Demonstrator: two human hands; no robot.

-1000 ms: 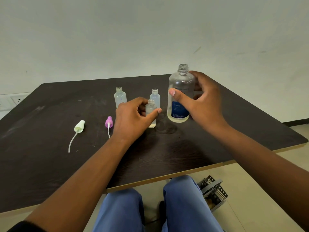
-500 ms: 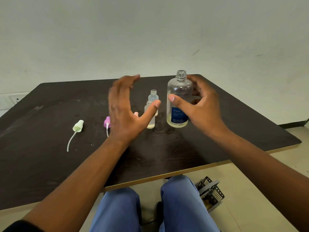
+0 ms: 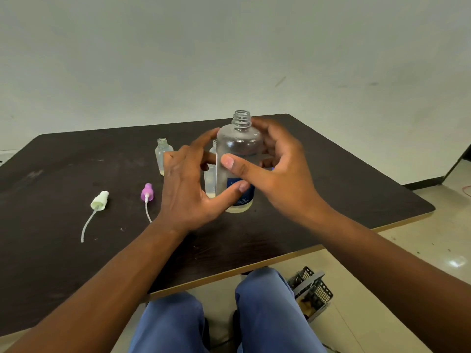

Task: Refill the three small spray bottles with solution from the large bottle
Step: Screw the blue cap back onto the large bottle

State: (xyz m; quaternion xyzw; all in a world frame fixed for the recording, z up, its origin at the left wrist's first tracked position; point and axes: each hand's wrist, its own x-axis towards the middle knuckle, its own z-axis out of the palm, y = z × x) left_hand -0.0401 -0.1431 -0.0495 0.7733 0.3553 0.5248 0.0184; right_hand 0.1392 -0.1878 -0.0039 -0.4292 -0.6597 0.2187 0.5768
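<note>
Holding the big bottle [image 3: 238,161] in the middle of the frame, I am wrapping my right hand [image 3: 277,169] round it, thumb across the front. My left hand [image 3: 188,184] is touching its other side, fingers spread and thumb on the blue label. Its cap is off and it is standing up straight on the table [image 3: 331,189]. Two small bottles are peeking out behind my left hand, one [image 3: 161,155] at upper left. I think I am getting ready to pour. Next I need to lift, tip slowly, and aim at a tiny neck.
</note>
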